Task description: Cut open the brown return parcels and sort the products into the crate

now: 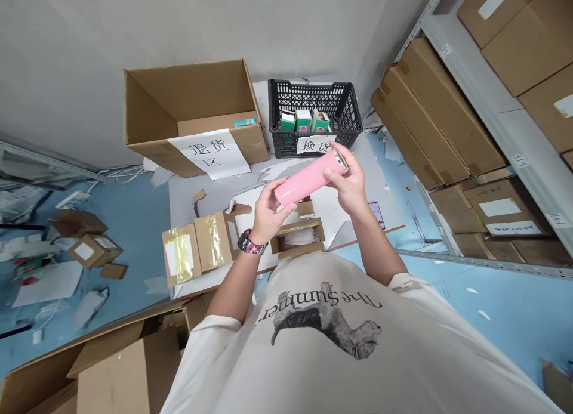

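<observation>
A pink tumbler (307, 180) with a silver metal end is tilted in the air above the table, its metal end up and to the right. The fingers of my left hand (272, 214) are closed round its lower left end. My right hand (349, 184) grips the other end, thumb on the side near the silver rim. Below the tumbler lies an open cardboard box (298, 226) with white material inside. Left of it are two taped cardboard boxes, one of them the taped box (212, 241) nearest my left wrist.
A large open carton (152, 157) with a handwritten sheet stands at the table's back left. Beside it, a black plastic basket (284, 145) holds several small green-and-white boxes. A shelf rack (514, 136) with cartons rises at right. A phone (376, 214) lies near the table's right edge.
</observation>
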`<control>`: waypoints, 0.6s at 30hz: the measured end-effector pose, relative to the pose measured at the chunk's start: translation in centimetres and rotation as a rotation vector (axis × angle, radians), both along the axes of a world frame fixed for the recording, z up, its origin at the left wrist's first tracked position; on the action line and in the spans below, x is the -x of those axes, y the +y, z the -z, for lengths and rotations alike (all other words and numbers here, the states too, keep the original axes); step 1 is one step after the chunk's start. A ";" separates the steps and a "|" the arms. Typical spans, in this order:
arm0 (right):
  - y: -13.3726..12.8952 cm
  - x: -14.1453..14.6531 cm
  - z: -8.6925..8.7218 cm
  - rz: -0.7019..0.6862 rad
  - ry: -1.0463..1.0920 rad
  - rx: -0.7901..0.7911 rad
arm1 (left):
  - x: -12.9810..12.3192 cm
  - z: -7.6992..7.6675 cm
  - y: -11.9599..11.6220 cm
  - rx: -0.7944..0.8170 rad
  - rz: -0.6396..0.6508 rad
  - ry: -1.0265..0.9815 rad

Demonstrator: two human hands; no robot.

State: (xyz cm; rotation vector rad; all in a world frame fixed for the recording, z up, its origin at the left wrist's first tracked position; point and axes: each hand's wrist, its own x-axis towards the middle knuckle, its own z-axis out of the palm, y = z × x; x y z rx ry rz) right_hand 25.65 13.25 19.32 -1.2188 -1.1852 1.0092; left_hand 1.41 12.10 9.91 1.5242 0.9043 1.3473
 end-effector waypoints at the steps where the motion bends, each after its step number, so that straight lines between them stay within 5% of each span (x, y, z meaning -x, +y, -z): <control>1: 0.2 -0.5 0.4 0.016 -0.019 -0.018 | 0.1 0.6 0.5 0.019 0.034 0.035; 4: 1.1 -2.0 2.1 0.101 -0.099 -0.104 | 0.2 3.4 2.2 0.131 0.086 0.237; 10: 2.9 -3.4 7.6 0.235 -0.250 -0.206 | -2.0 9.1 4.7 0.215 -0.008 0.697; 18: 3.6 -1.9 11.8 0.233 -0.253 -0.131 | -6.2 12.0 5.2 0.389 -0.141 0.874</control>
